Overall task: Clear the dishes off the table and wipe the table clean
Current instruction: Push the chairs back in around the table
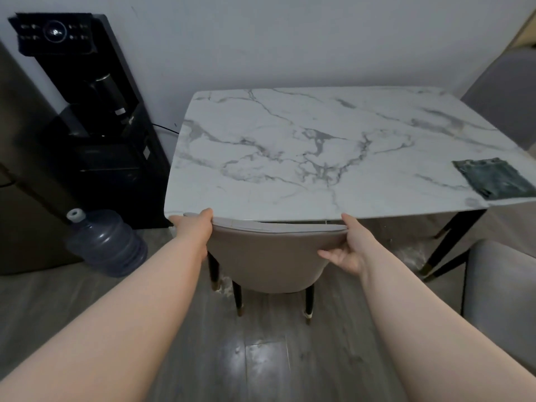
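**Grips clamped on the chair back, no dishes on the counter**

Left grip (193, 227) is wrapped over the top left corner of the chair back (269, 256). Right grip (352, 248) is curled round the top right corner, with one digit up on the rim. So neither one is loose or spread, both are pinching the chair. It sits tucked against the near edge of the marble counter (290, 134); can't tell whether it's touching.

No dishes on the counter that I can see. The dark cloth (493, 178) lies flat at the right end by the front edge, well apart from both grips. My read: clearing looks done and this is chair shuffling around the wipe.

To do it well, I'd keep the force even on both corners so the chair goes straight and the legs don't twist or scrape the floor. Watch the water jug (107, 242) tipped over on the left and the grey chair (499, 285) on the right. Don't bang the counter edge either.
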{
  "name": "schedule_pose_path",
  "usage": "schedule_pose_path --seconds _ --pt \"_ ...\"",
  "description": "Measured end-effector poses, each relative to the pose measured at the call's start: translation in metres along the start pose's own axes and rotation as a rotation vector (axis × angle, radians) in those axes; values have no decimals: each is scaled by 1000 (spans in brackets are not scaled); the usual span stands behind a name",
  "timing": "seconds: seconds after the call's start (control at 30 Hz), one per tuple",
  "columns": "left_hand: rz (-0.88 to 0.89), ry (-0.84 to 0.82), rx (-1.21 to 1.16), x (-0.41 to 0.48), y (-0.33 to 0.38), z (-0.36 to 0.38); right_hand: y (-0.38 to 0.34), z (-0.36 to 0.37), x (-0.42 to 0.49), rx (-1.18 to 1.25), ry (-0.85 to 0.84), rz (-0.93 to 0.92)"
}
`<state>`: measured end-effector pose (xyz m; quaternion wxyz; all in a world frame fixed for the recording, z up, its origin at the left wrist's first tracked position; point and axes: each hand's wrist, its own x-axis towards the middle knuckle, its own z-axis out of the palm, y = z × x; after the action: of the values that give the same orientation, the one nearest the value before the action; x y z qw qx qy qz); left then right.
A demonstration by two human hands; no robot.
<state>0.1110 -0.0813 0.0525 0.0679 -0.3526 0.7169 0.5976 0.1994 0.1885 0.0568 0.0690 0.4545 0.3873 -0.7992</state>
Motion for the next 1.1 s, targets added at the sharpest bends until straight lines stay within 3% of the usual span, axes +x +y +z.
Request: schedule_pose_path --seconds 0.1,0.2,0.27,0.37,0.43,0.5,0.6,0.7,0.9,1.03,1.1 --pt "272 117 95 -46 2 6 -4 -30 -20 -44 -8 -14" --pt "567 116 128 -100 0 26 -11 -71 -38 -122 36 -28" --pt "716 42 129 -138 0 51 -20 -104 -49 -188 78 -46" --pt "757 -223 224 -202 -9 104 -41 -177 -74 -199 90 -78" --pt "750 -364 580 -218 -21 130 -52 -219 -89 -195 100 -114" --pt "771 -429 1082 -230 -43 149 -65 -268 -106 -183 121 -147" --pt "954 -278 1516 -241 -71 171 -81 -342 -122 -188 162 -189" --pt "975 -148 1515 -241 -77 179 -86 -381 -126 -167 170 -186" --pt "937 -81 1572 -250 -79 195 -79 -388 -120 -165 104 -129" --pt "983 -117 1472 -252 -76 195 -79 -354 -107 -215 56 -105" --pt "1001 -222 1329 -254 -74 192 -78 -332 -100 -252 37 -92"
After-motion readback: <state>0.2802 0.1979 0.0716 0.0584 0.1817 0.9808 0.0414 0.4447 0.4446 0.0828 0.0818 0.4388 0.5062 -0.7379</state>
